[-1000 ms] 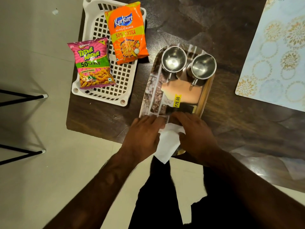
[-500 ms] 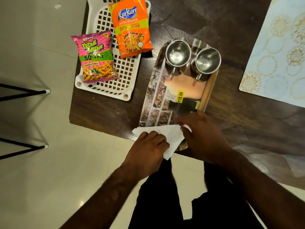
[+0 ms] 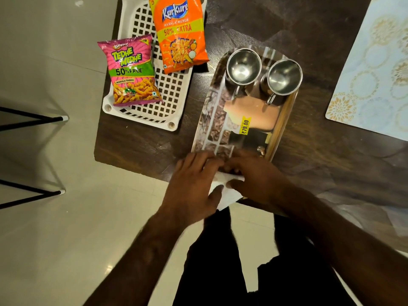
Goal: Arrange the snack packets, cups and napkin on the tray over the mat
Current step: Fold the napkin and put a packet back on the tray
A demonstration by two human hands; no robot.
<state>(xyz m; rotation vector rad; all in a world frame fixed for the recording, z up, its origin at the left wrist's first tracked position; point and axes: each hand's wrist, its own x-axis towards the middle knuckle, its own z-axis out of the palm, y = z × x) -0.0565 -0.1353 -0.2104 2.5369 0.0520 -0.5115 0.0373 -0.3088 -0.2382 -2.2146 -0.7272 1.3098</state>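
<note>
A shiny steel tray [image 3: 281,120] lies on the dark table, with two steel cups [image 3: 244,67] [image 3: 284,76] standing at its far end. A white napkin [image 3: 228,192] lies on the tray's near end, mostly covered by my hands. My left hand [image 3: 194,184] and my right hand [image 3: 254,175] both press on it, fingers meeting over its far edge. A pink Tedhe Medhe packet [image 3: 131,70] and an orange Kurkure packet [image 3: 180,33] lie on a white plastic basket [image 3: 170,93] to the left. The patterned mat [image 3: 375,69] is at the right.
The table's near edge runs just under my hands, with tiled floor below. Black chair legs [image 3: 33,117] stand at the left. My dark trousers fill the bottom centre.
The napkin was spread wider to the left half a second ago. My left hand has moved up over it and now meets my right hand on the folded napkin.
</note>
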